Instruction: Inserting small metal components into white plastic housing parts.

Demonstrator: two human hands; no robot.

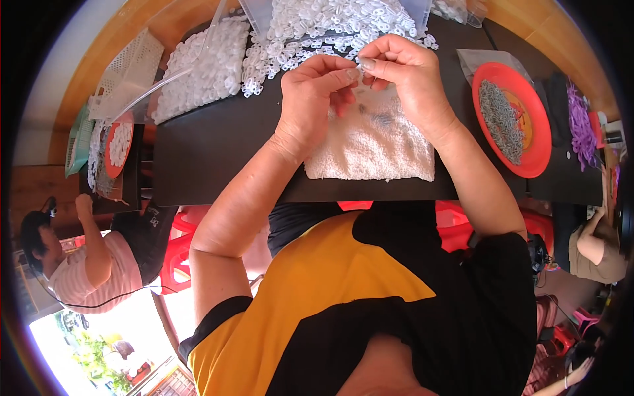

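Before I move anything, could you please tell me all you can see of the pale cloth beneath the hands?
The cloth looks like thick, nubbly towelling, cream-white and roughly rectangular. It lies spread on the dark table, slightly rumpled, its front edge just short of the table's near edge. Greyish smudges mark its upper middle. The left hand and right hand partly cover its upper part; whether either touches it, I cannot tell.
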